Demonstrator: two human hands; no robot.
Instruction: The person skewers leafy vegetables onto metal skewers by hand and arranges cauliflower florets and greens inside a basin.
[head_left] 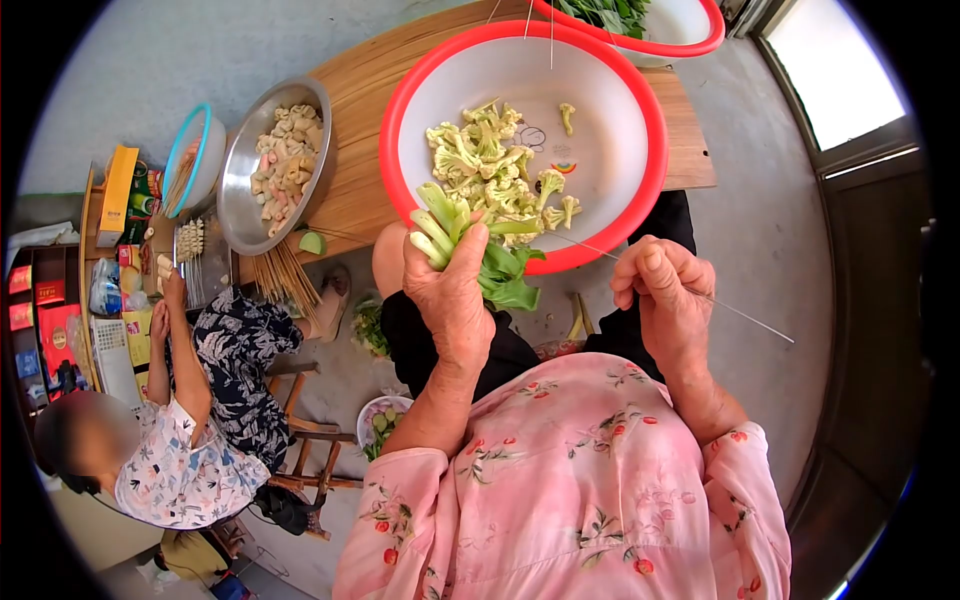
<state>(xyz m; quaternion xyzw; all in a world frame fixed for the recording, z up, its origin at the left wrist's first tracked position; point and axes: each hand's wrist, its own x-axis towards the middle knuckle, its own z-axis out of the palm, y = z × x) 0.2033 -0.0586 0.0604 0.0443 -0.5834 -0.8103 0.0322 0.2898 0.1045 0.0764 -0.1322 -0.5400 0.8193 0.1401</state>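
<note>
My left hand (450,300) is closed around a bunch of leafy greens (507,275) with pale cut stems pointing up, at the near left rim of a white basin with a red rim (655,130). Between the fingers of my right hand (665,295) is a thin metal skewer (745,318). Its far part runs left towards the greens; whether it pierces them I cannot tell. Several cauliflower pieces (480,150) lie inside the basin.
A wooden table (355,90) carries the basin, a steel bowl (235,190) of food pieces and wooden skewers (285,275). Another person (190,430) sits at the left. Below stand a stool (300,430) and a small bowl (368,415). Another red-rimmed basin (690,45) is at the top.
</note>
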